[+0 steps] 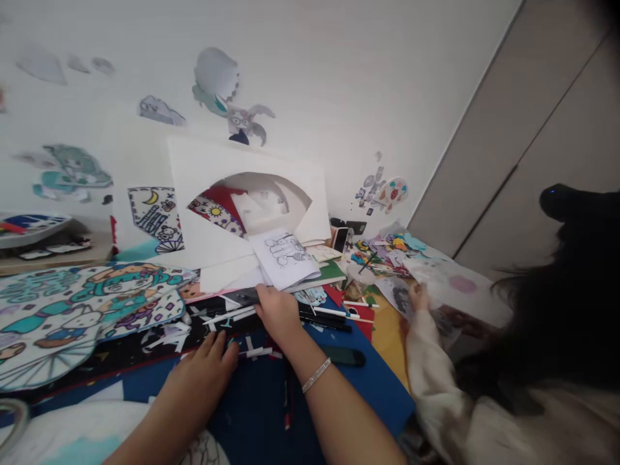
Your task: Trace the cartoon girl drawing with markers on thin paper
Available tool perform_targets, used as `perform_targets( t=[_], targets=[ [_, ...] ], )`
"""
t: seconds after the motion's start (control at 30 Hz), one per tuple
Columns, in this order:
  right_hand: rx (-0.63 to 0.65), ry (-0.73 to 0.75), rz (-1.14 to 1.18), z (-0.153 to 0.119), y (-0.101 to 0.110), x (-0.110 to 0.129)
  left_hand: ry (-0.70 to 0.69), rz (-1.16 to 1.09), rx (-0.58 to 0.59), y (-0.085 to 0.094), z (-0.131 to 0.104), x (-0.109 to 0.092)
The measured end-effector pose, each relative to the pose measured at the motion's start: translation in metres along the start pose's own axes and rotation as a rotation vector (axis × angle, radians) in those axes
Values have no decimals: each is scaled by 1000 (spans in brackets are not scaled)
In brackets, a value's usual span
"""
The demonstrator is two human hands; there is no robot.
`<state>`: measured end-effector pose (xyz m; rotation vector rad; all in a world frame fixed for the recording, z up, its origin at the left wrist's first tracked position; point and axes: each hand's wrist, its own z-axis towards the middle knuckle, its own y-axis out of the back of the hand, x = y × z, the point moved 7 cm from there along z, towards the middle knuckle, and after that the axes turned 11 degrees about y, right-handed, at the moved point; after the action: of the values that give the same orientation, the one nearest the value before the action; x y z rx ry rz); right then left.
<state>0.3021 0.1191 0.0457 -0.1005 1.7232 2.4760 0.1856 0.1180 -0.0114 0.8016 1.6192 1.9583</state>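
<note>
My left hand [206,368] rests palm down at the edge of a dark mat, fingers stretched towards white paper scraps [167,337] and two white pens [232,314]. My right hand [278,314] is just beyond it, fingers curled in. A dark thin object [246,296] shows at its fingertips; I cannot make out its kind. Behind that hand lies a folded white paper with a line drawing [285,255]. Several pens [327,318] lie to its right, and a dark green box cutter [343,356] sits nearer me on the blue mat [371,384].
A large coloured cartoon cutout [130,290] spreads across the left. White board with an oval opening [194,229] leans on the wall. A tape roll [12,420] sits front left. On the right, another person's hand [419,298] holds a clear sheet [455,284] beside heaped clutter.
</note>
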Motion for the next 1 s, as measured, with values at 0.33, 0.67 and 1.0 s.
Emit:
perform_targets(
  t=[0.33,0.67,1.0],
  targets=[
    [-42,-1,10,0,0,-2,15,-27,-86,-2,5,5],
    [-72,-2,34,0,0,-3,12,-88,-139,-2,9,9],
    [-81,-28,81,1,-1,-4,107,-27,-42,-7,9,17]
  ],
)
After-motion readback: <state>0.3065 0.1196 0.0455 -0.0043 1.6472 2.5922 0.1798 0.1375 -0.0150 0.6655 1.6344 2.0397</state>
